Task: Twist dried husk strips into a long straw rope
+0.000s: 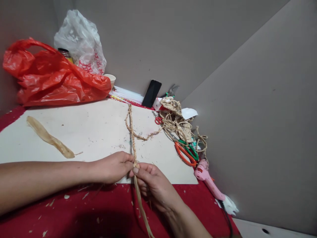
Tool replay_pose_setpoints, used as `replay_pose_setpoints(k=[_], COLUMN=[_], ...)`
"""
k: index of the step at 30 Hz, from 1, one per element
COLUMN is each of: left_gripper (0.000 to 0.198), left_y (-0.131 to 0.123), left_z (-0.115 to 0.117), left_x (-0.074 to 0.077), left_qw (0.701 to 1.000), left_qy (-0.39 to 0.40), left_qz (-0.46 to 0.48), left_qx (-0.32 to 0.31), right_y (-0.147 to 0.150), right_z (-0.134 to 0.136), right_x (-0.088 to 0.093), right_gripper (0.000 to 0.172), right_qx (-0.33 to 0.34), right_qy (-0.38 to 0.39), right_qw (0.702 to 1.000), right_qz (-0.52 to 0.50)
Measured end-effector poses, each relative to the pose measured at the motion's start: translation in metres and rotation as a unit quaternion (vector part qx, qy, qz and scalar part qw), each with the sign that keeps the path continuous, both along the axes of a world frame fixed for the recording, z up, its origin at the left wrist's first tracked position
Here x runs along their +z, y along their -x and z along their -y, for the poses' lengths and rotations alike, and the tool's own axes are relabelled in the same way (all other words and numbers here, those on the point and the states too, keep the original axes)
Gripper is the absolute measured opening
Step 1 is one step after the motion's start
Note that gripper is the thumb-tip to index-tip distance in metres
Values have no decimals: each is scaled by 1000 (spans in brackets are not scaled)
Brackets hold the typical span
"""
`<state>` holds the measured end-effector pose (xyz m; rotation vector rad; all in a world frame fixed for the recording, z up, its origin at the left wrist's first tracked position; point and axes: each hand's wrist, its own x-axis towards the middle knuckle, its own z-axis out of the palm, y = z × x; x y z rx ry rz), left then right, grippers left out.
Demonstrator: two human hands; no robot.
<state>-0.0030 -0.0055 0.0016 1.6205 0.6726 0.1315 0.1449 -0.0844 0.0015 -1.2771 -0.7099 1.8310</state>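
A braided straw cord (132,132) runs up the white board (99,129), with a loop of it bending right toward a heap of cord. My left hand (115,168) is closed on the lower end of the braid, its fingers curled against it. Just to the right, my right hand (151,180) pinches the same spot between thumb and fingers. Below both hands a loose, unbraided strand (141,203) hangs down over the red cloth. Where the fingers meet, the exact grip is partly hidden.
Left lie a dry husk strip (49,137) and a red plastic bag (59,79). A black phone (152,93) leans at the back. Coiled cord (170,105), orange-and-green-handled scissors (184,154) and a pink glue gun (209,181) line the right side by the grey wall.
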Motion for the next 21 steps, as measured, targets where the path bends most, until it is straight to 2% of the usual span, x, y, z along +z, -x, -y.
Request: replay_pose_setpoints(k=[3, 8, 12, 15, 21], left_gripper=[22, 25, 25, 26, 24], left_y=[2, 5, 3, 1, 1], left_z=[-3, -6, -6, -6, -5], left_x=[2, 8, 10, 9, 2], left_qw=[999, 993, 996, 997, 996], left_qy=[-21, -83, -30, -7, 4], left_qz=[-18, -67, -71, -73, -93], left_qx=[-21, -51, -41, -32, -8], right_y=[-7, -13, -10, -7, -7], right_z=[-1, -2, -2, 1, 6], right_x=[-3, -3, 2, 3, 4], right_gripper=[27, 31, 26, 27, 29], right_qx=[31, 74, 87, 99, 139], right_qy=[-11, -52, -134, -183, -238], right_qw=[999, 987, 962, 930, 832], right_qz=[23, 133, 221, 303, 482])
